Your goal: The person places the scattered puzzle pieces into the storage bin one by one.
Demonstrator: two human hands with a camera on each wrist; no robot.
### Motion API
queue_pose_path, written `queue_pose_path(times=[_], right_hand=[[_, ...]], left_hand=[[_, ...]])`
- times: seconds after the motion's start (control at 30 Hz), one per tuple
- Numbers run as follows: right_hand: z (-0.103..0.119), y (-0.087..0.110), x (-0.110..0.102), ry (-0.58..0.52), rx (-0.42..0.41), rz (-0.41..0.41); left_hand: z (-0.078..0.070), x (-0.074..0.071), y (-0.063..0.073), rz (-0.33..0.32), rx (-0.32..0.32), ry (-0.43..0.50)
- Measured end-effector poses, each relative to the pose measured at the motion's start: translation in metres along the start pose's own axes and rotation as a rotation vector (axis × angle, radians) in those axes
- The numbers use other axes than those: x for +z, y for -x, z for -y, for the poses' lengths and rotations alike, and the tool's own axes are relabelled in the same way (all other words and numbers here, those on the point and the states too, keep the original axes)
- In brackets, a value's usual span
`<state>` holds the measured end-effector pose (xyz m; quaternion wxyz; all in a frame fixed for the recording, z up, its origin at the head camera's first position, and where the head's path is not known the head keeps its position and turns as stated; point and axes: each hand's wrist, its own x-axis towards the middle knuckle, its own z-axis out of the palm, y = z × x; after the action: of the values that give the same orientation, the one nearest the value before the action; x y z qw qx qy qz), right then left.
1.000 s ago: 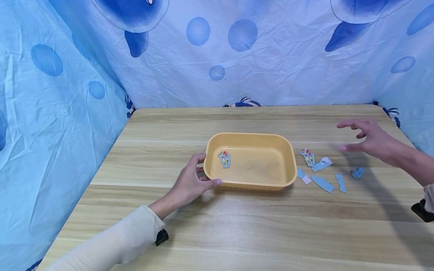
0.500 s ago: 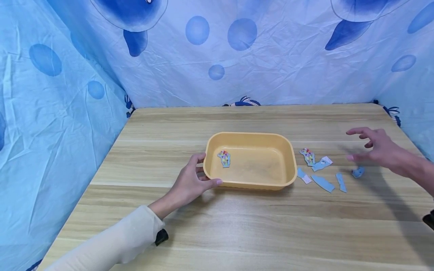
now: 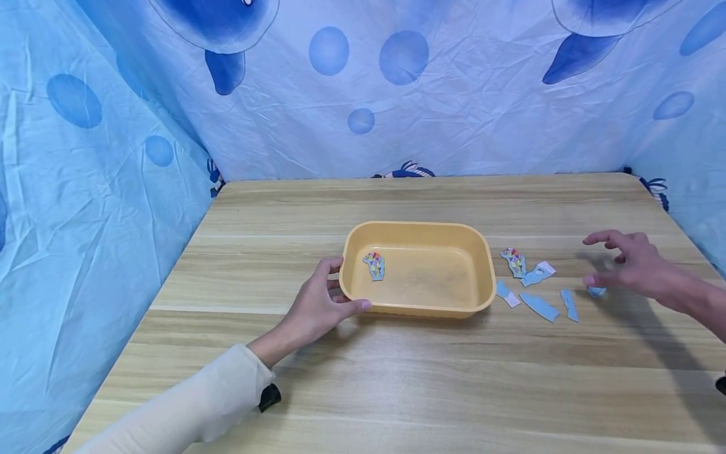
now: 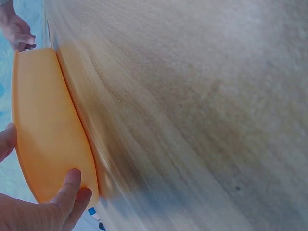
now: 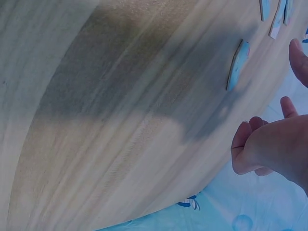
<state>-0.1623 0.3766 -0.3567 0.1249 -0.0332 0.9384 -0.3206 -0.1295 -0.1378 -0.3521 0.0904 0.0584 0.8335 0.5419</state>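
My left hand (image 3: 311,309) grips the left end of a yellow plastic tray (image 3: 422,277), thumb at the front rim and fingers along the side. In the left wrist view its fingers press the tray's outer wall (image 4: 48,120). A colourful puzzle piece (image 3: 375,266) lies inside the tray, toward the left. Over the table at the right hovers my right hand (image 3: 641,268), thumb and index finger spread apart, holding nothing. A small blue puzzle piece (image 3: 597,292) lies just below it, partly hidden by the thumb; the right wrist view shows this piece (image 5: 237,66) flat on the wood.
Between tray and right hand lie several flat puzzle pieces: a colourful one (image 3: 514,262), a blue-and-white one (image 3: 539,273), a curved blue one (image 3: 540,307) and a narrow one (image 3: 570,306). Blue printed cloth (image 3: 454,113) hangs behind the wooden table (image 3: 408,384).
The right hand has moved right and toward the camera, coming over the small blue piece and partly covering it. Left hand and tray stay in place.
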Motion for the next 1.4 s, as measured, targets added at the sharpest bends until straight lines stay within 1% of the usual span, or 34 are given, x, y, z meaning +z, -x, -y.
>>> queue_pose_path(times=[0.17, 0.4, 0.57, 0.63, 0.9, 1.1, 1.17, 1.33, 1.4], right_hand=[[-0.001, 0.001, 0.002, 0.012, 0.013, 0.012], [-0.004, 0.002, 0.004, 0.04, 0.028, -0.005], [-0.009, 0.005, 0.003, 0.055, 0.052, 0.001], [-0.012, 0.005, 0.004, 0.067, 0.049, -0.001], [-0.024, 0.006, 0.012, 0.155, 0.022, -0.083], [-0.029, 0.008, 0.018, 0.184, 0.028, -0.131], [-0.03, 0.01, 0.019, 0.19, 0.043, -0.14], [-0.032, 0.011, 0.023, 0.21, 0.084, -0.169], [-0.032, 0.011, 0.023, 0.215, 0.105, -0.18]], left_hand=[[0.0, 0.0, 0.0, 0.006, 0.001, 0.001], [-0.001, 0.0, 0.0, 0.001, 0.003, -0.012], [0.0, -0.001, 0.0, 0.0, 0.006, -0.013], [0.0, -0.001, 0.0, 0.0, 0.007, -0.01], [0.0, 0.0, 0.0, -0.001, 0.006, -0.015], [0.0, 0.0, 0.0, 0.0, -0.003, -0.012], [-0.006, 0.0, 0.002, 0.005, -0.016, -0.007], [-0.034, -0.001, 0.013, 0.02, -0.04, -0.003], [-0.04, -0.001, 0.016, 0.024, -0.04, -0.008]])
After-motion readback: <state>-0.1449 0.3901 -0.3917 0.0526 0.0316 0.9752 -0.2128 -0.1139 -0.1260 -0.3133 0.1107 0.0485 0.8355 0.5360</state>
